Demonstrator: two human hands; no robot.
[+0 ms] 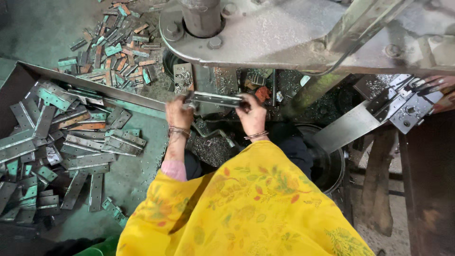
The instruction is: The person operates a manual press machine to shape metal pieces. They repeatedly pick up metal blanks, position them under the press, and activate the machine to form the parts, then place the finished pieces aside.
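Holding a long metal hinge strip [215, 99] level under the press, left hand [178, 114] pinching one end, right hand [251, 115] the other, loose hinge plates [71, 137] heaped alongside

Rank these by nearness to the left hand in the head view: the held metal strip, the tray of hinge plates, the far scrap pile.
1. Metal strip, gripped by the left hand.
2. Tray of hinge plates, to its left.
3. Far scrap pile, beyond the tray, upper left.

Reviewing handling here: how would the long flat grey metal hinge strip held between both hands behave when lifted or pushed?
The long flat grey metal hinge strip probably stays stiff: it spans left hand to right hand without sagging. Being flat, it should slide rather than roll. Its sheen suggests it may be slippery.
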